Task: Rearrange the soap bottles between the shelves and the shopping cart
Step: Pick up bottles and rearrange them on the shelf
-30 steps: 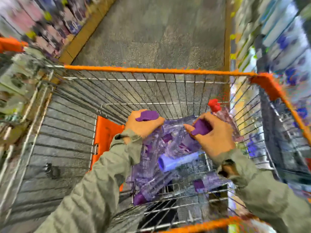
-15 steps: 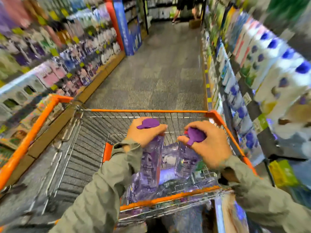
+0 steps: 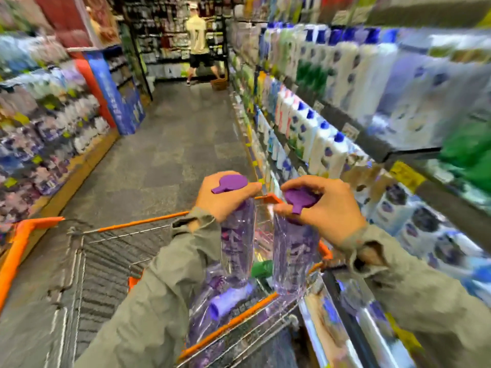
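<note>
Purple soap bottle in each hand, up over the shopping cart [image 3: 140,223]
So the left hand [image 3: 225,200] has its fingers [image 3: 249,188] clamped round the neck of the left bottle [image 3: 237,251], and the right hand [image 3: 326,208] grips the right bottle [image 3: 295,256] the same way. Both hang upright above the cart's right edge, spare bottles [image 3: 223,301] lying inside, shelves [image 3: 332,112] close on the right.
</note>
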Demonstrator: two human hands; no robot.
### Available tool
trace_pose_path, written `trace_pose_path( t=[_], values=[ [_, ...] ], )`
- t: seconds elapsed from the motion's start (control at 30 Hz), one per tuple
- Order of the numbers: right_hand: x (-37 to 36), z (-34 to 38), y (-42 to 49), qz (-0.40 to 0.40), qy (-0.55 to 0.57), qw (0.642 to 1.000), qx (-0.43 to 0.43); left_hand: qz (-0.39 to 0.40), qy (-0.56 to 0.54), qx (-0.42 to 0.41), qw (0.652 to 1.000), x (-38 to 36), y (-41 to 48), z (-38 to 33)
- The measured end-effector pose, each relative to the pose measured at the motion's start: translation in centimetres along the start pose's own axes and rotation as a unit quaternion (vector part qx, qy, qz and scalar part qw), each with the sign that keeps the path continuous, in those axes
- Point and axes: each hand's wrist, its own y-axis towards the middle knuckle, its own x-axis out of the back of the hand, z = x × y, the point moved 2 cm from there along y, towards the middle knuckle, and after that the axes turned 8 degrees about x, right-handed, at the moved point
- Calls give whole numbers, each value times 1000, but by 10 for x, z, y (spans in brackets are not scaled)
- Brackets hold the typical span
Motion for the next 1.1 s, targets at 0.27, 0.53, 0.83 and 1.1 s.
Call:
trace_pose_path(
  t=[0.27, 0.53, 0.83, 1.1],
  values=[
    [33, 73, -32, -144, -83, 986, -27, 110, -76, -78, 988, -1, -14, -37],
    [60, 125, -85, -244, -151, 953, -100, 267, -92, -111, 953, -37, -35, -62],
    [99, 179, -163, -323, -216, 909, -148, 375, -128, -164, 903, -83, -99, -108],
    [133, 256, -256, -382, -242, 875, -174, 462, -163, -171, 855, -126, -201, -149]
  ],
)
